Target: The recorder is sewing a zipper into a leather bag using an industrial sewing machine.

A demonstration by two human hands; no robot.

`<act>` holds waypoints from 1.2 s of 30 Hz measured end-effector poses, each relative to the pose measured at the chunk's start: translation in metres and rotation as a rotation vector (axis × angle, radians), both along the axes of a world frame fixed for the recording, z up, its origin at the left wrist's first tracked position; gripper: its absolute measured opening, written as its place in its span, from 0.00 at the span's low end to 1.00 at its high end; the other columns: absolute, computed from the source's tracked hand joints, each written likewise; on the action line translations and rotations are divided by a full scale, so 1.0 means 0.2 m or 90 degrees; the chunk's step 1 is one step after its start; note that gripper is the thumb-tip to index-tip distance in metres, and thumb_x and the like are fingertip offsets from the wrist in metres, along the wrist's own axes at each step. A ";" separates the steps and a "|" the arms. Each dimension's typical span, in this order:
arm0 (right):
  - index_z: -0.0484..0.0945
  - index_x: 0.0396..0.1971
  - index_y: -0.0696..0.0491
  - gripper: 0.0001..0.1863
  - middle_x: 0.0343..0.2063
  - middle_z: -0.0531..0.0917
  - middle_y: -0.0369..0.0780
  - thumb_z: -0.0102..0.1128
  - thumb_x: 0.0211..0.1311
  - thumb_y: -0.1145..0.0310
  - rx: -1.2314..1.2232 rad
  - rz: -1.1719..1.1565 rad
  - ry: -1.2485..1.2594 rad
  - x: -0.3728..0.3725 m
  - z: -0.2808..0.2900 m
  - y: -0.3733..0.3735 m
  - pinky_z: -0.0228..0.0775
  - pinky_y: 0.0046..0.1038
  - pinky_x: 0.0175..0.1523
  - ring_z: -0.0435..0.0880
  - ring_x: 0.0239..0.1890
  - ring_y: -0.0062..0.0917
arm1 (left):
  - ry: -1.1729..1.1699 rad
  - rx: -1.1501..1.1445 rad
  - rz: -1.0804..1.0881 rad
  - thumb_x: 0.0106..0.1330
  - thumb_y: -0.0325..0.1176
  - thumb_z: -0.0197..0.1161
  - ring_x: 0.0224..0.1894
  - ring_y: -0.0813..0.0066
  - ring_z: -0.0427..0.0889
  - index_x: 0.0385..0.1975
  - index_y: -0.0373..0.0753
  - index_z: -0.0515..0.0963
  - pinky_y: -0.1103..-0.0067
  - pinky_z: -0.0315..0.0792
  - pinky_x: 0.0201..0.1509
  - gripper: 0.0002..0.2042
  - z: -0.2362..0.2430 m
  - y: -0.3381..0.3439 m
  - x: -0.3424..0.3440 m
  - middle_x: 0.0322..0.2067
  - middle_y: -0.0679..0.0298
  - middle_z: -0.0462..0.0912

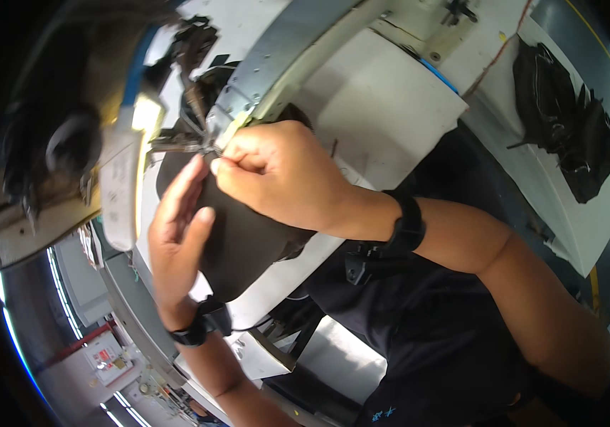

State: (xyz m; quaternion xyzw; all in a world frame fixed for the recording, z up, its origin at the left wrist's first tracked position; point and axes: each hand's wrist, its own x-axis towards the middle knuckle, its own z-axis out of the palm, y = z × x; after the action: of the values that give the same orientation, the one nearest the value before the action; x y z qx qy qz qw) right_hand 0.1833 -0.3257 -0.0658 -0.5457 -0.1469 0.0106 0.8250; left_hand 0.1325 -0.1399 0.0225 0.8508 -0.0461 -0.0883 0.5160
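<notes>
Two hands are seen at a sewing machine, and the dark fabric piece (248,235) lying on its bed serves as the landmark. On the near left edge of that piece the left hand (177,235) is laid flat, its fingers straight and held together, pressing the cloth down; nothing is clasped in it. Over the top of the piece the right hand (283,178) is curled, thumb and forefinger pinched together right at the needle area (209,146); what is pinched there, perhaps thread or the cloth's edge, cannot be told. The step in hand is judged to be positioning or threading at the needle. A fine, steady pinch would be called for next, with the cloth kept flat. Well beyond the piece, a heap of black fabric (568,135) is lying on a white table (532,178).
</notes>
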 end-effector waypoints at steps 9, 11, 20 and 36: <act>0.76 0.19 0.58 0.12 0.16 0.79 0.49 0.62 0.60 0.70 -0.080 -0.056 -0.021 0.00 0.02 -0.03 0.75 0.44 0.32 0.84 0.23 0.48 | 0.049 0.020 0.048 0.79 0.30 0.56 0.51 0.61 0.88 0.61 0.32 0.75 0.69 0.83 0.57 0.15 0.08 0.25 0.41 0.57 0.50 0.82; 0.76 0.19 0.57 0.12 0.15 0.79 0.49 0.61 0.61 0.69 -0.107 -0.055 -0.035 -0.01 0.03 -0.05 0.77 0.45 0.33 0.84 0.22 0.48 | 0.062 0.038 0.042 0.79 0.31 0.57 0.51 0.61 0.87 0.61 0.32 0.75 0.69 0.83 0.58 0.15 0.08 0.21 0.46 0.57 0.51 0.82; 0.75 0.33 0.58 0.10 0.16 0.80 0.43 0.63 0.68 0.67 -0.130 -0.041 -0.146 -0.02 -0.06 -0.05 0.73 0.39 0.25 0.83 0.19 0.41 | 0.126 0.110 0.028 0.79 0.33 0.57 0.52 0.64 0.86 0.61 0.33 0.75 0.69 0.82 0.58 0.16 0.00 0.26 0.60 0.58 0.54 0.82; 0.81 0.25 0.59 0.14 0.18 0.83 0.45 0.64 0.62 0.62 -0.198 0.110 -0.282 -0.02 -0.09 -0.22 0.79 0.41 0.32 0.87 0.24 0.42 | 0.121 0.177 0.073 0.79 0.37 0.59 0.52 0.69 0.85 0.63 0.35 0.75 0.69 0.81 0.60 0.18 0.10 0.52 0.49 0.58 0.60 0.81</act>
State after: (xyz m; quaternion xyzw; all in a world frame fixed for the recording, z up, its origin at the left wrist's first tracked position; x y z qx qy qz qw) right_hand 0.1795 -0.3699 -0.0834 -0.6399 -0.3665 -0.0163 0.6752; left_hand 0.2296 -0.0355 0.0425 0.9031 0.0645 -0.1443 0.3993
